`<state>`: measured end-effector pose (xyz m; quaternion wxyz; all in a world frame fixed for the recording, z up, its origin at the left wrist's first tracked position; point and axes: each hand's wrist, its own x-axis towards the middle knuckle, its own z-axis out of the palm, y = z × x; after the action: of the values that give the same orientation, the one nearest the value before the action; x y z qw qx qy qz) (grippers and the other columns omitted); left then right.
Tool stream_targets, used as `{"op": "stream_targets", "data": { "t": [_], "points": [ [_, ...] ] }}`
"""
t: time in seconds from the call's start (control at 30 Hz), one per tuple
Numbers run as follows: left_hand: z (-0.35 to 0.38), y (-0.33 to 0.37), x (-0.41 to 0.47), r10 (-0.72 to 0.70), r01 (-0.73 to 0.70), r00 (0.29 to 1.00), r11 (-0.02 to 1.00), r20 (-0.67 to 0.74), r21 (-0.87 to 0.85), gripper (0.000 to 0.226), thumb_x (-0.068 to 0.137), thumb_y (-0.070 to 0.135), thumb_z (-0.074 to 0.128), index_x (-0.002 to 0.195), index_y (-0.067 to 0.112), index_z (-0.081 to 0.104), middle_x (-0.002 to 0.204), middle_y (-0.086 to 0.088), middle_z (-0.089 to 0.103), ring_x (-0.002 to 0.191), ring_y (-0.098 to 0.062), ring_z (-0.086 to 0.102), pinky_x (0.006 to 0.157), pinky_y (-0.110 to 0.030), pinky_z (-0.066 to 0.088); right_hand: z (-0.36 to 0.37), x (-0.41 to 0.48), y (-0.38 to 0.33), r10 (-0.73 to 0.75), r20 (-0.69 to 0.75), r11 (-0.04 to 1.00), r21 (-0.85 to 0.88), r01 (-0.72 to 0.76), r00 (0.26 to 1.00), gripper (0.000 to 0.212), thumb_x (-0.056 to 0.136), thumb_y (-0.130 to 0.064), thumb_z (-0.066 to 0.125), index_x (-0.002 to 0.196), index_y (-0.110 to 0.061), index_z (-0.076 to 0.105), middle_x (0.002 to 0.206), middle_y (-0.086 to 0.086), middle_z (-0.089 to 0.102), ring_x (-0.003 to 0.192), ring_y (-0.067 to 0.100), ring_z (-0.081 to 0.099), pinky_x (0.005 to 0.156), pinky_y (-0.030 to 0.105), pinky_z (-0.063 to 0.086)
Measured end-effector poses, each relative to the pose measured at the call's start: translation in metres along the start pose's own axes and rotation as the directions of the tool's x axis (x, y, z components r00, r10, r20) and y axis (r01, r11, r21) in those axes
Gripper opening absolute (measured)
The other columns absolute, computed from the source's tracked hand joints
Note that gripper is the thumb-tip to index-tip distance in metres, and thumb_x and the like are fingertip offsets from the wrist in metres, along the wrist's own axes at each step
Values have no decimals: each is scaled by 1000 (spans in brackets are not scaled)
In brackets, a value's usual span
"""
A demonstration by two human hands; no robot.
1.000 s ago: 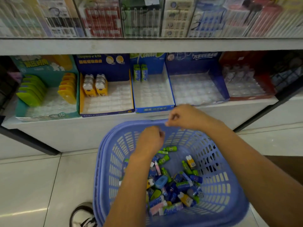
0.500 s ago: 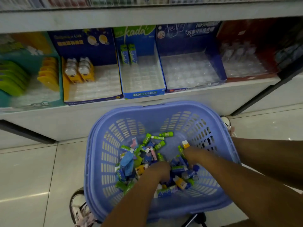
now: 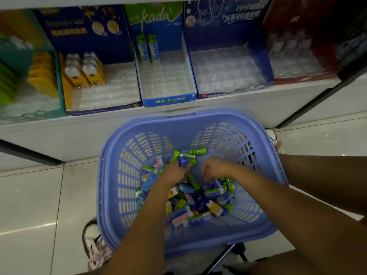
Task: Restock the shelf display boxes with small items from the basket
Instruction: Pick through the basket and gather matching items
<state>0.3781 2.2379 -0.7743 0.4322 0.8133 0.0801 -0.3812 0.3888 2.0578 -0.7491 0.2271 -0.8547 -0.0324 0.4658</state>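
Items [image 3: 198, 197]: small packets in green, blue, yellow and pink, heaped in the bottom of the basket under both my hands.
Left fingers [image 3: 183, 170]: curled, pinching a blue piece [image 3: 182, 162] that sticks up from them at the far edge of the heap.
Left hand [image 3: 174, 173]: down in the heap, near the right hand but apart from it.
Right fingers [image 3: 206, 175]: curled down toward the heap; I cannot tell whether they hold anything.
Right hand [image 3: 214, 168]: low over the items, about mid-basket.
Basket [image 3: 178, 116]: lilac, slotted walls, just on the near side of the shelf front.
Shelf [image 3: 59, 135]: white, carrying a row of display boxes.
Kada box [image 3: 168, 100]: straight beyond the basket; two green-and-blue packs stand at its far left, clear tray in front of them.
Yellow box [image 3: 103, 110]: left of the Kada box; two rows of yellow pieces at its far left.
Eraser box [image 3: 234, 90]: right of the Kada box, clear tray inside.
Red box [image 3: 301, 77]: far right, contents blurred.
Teal box [image 3: 29, 116]: far left, holding green and yellow pieces.
Shoe [image 3: 93, 241]: on the tiled floor [image 3: 29, 195], near left of the basket.
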Motion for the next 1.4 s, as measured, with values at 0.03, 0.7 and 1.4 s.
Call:
{"op": "stream_targets", "data": {
  "t": [0.03,0.7,1.4],
  "points": [
    [-9,0,0,-21,21,1000,999,-2,-29,29,95,24,51,77,1,58,79,-23,61,74,-27,55,70,-34,41,10,0,0,-30,6,999,-21,30,1000,19,85,-13,67,101,-4,70,103,13,69,84,24,62,75,33,53],
    [-62,21,-47,-152,-8,958,834,-243,-552,35,92,30,44,63,12,54,55,-4,49,48,-17,38,46,-24,28,73,6,-12,33,207,958,-286,28,978,37,85,-33,67,105,-2,68,108,19,66,86,29,62,72,35,49],
    [-81,96,-95,273,-233,961,885,44,-403,57,68,66,59,97,17,69,86,0,74,54,-5,50,47,-17,40,-114,-123,-58,-413,-291,706,497,505,863,29,79,5,66,101,-14,64,94,-2,69,86,8,65,78,15,51]
  ]
}}
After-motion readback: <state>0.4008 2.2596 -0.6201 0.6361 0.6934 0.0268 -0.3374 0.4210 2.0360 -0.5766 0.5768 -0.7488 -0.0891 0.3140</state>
